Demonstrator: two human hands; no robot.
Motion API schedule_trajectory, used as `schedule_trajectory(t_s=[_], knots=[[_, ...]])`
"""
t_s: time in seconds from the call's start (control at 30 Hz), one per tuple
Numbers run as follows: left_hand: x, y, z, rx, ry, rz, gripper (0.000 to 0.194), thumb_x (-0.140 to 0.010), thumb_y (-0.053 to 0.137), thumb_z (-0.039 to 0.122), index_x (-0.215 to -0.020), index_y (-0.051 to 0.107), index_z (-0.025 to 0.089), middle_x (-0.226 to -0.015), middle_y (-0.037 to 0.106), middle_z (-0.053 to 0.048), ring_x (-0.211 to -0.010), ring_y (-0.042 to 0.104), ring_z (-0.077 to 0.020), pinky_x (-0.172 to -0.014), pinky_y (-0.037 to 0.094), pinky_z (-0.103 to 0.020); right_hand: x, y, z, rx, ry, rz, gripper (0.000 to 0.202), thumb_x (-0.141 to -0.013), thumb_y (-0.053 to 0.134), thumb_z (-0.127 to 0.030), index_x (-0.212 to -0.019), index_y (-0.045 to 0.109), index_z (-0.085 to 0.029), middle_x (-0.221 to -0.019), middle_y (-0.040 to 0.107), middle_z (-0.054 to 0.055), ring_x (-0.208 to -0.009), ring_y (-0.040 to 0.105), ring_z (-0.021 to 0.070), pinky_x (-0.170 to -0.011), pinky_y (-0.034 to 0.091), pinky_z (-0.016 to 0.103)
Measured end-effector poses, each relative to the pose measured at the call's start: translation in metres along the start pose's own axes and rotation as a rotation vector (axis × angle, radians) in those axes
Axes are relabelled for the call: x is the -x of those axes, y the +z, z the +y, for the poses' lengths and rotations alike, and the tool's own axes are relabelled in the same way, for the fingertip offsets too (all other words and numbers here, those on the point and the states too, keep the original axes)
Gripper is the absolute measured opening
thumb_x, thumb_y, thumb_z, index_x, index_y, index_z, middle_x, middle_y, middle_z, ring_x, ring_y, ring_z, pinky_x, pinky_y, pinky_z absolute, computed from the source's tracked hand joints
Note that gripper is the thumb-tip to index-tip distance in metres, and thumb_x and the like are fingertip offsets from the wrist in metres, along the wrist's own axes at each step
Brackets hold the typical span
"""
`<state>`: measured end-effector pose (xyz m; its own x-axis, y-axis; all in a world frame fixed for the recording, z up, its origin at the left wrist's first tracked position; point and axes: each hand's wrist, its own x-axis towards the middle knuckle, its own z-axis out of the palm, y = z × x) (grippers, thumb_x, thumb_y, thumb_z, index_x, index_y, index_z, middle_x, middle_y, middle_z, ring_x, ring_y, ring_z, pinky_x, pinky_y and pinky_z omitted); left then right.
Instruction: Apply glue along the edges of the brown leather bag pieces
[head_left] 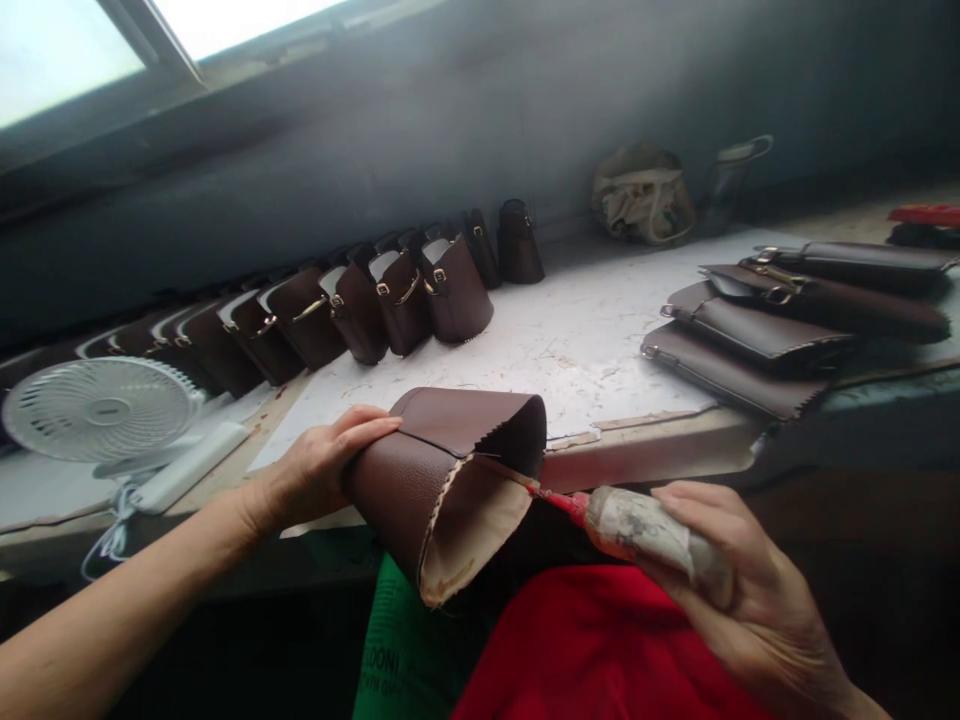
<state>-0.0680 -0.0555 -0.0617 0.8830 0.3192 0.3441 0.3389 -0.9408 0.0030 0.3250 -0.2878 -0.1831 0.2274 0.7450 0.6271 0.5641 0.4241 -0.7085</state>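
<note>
A brown leather piece (405, 480), shaped like an open tube with a pale lining and a zigzag-cut edge, is tilted with its opening toward the lower right. My left hand (326, 465) grips its far left end, thumb and fingers pressed on the leather. In my right hand (739, 585) is a wrapped squeeze bottle (645, 530) with a red nozzle. The nozzle's tip is at the edge of the lining inside the opening; whether it touches is hard to tell.
Rows of similar brown pieces (457, 290) stand at the back left. A white fan (101, 410) with a cable sits at the left. Flat brown pieces (757, 325) lie stacked at the right. A bag (643, 195) and a clear container (731, 180) are near the wall.
</note>
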Motion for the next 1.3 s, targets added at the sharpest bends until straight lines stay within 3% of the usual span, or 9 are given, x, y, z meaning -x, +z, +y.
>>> schedule_trajectory(t_s=[0.1, 0.17, 0.33, 0.47, 0.63, 0.8, 0.93, 1.13, 1.3], knots=[[0.001, 0.001, 0.002, -0.012, 0.016, 0.002, 0.075, -0.092, 0.067, 0.014, -0.16, 0.042, 0.035, -0.134, 0.069, -0.012, -0.107, 0.079, -0.0281, -0.084, 0.07, -0.036, -0.004, 0.0, 0.0, 0.083, -0.089, 0.041, 0.05, -0.094, 0.081, -0.011, -0.138, 0.064, -0.026, -0.13, 0.066, 0.01, -0.113, 0.072, 0.0215, -0.095, 0.061, 0.028], [0.002, 0.002, 0.003, -0.015, 0.011, 0.013, 0.075, -0.093, 0.066, 0.013, -0.16, 0.042, 0.036, -0.134, 0.07, -0.011, -0.106, 0.079, -0.0276, -0.083, 0.069, -0.035, -0.006, -0.001, 0.0, 0.087, -0.077, 0.069, 0.051, -0.093, 0.082, -0.012, -0.139, 0.064, -0.027, -0.13, 0.067, 0.01, -0.114, 0.071, 0.0228, -0.097, 0.061, 0.03], [0.005, 0.002, 0.005, -0.015, -0.022, -0.01, 0.079, -0.092, 0.068, 0.011, -0.161, 0.04, 0.038, -0.136, 0.069, -0.011, -0.11, 0.078, -0.028, -0.087, 0.069, -0.036, -0.006, 0.0, 0.0, 0.045, -0.06, -0.006, 0.046, -0.096, 0.079, -0.015, -0.138, 0.063, -0.026, -0.13, 0.066, 0.011, -0.112, 0.073, 0.0233, -0.089, 0.063, 0.029], [0.008, 0.004, 0.006, -0.003, -0.028, -0.009, 0.08, -0.091, 0.071, 0.013, -0.16, 0.04, 0.037, -0.136, 0.068, -0.011, -0.111, 0.078, -0.028, -0.09, 0.069, -0.037, -0.003, -0.003, 0.003, 0.078, -0.053, 0.071, 0.052, -0.092, 0.081, -0.012, -0.138, 0.063, -0.026, -0.131, 0.066, 0.011, -0.114, 0.071, 0.0246, -0.096, 0.061, 0.033], [0.011, 0.008, 0.005, -0.006, -0.055, -0.004, 0.08, -0.09, 0.071, 0.014, -0.159, 0.039, 0.038, -0.136, 0.067, -0.011, -0.112, 0.077, -0.0283, -0.089, 0.069, -0.037, -0.002, -0.004, 0.005, 0.037, -0.044, -0.012, 0.048, -0.094, 0.079, -0.013, -0.138, 0.063, -0.026, -0.132, 0.066, 0.011, -0.113, 0.073, 0.0245, -0.091, 0.063, 0.031], [0.014, 0.008, 0.004, -0.021, -0.063, -0.037, 0.083, -0.089, 0.074, 0.016, -0.16, 0.038, 0.04, -0.139, 0.066, -0.011, -0.114, 0.077, -0.03, -0.091, 0.069, -0.041, -0.003, -0.002, 0.005, 0.073, -0.028, 0.089, 0.052, -0.092, 0.083, -0.013, -0.138, 0.064, -0.027, -0.131, 0.066, 0.01, -0.115, 0.071, 0.024, -0.098, 0.06, 0.032], [0.014, 0.009, 0.005, -0.01, -0.06, -0.017, 0.084, -0.087, 0.075, 0.017, -0.16, 0.04, 0.039, -0.138, 0.067, -0.011, -0.113, 0.077, -0.0302, -0.09, 0.069, -0.04, -0.003, 0.0, 0.005, 0.041, -0.044, 0.016, 0.049, -0.094, 0.08, -0.014, -0.138, 0.064, -0.027, -0.132, 0.066, 0.01, -0.115, 0.072, 0.0248, -0.093, 0.062, 0.032], [0.015, 0.012, 0.006, 0.001, -0.068, -0.005, 0.087, -0.085, 0.075, 0.015, -0.161, 0.039, 0.039, -0.138, 0.068, -0.011, -0.112, 0.078, -0.03, -0.091, 0.069, -0.039, -0.004, 0.002, 0.007, 0.097, -0.019, 0.136, 0.049, -0.093, 0.084, -0.016, -0.137, 0.065, -0.027, -0.13, 0.066, 0.01, -0.114, 0.07, 0.024, -0.097, 0.059, 0.034], [0.017, 0.014, 0.007, -0.015, -0.073, -0.022, 0.084, -0.088, 0.071, 0.016, -0.161, 0.037, 0.04, -0.139, 0.066, -0.011, -0.113, 0.077, -0.0296, -0.09, 0.07, -0.04, -0.003, 0.002, 0.007, 0.053, -0.017, 0.063, 0.046, -0.095, 0.081, -0.015, -0.136, 0.064, -0.026, -0.13, 0.066, 0.009, -0.113, 0.071, 0.0225, -0.095, 0.06, 0.03]])
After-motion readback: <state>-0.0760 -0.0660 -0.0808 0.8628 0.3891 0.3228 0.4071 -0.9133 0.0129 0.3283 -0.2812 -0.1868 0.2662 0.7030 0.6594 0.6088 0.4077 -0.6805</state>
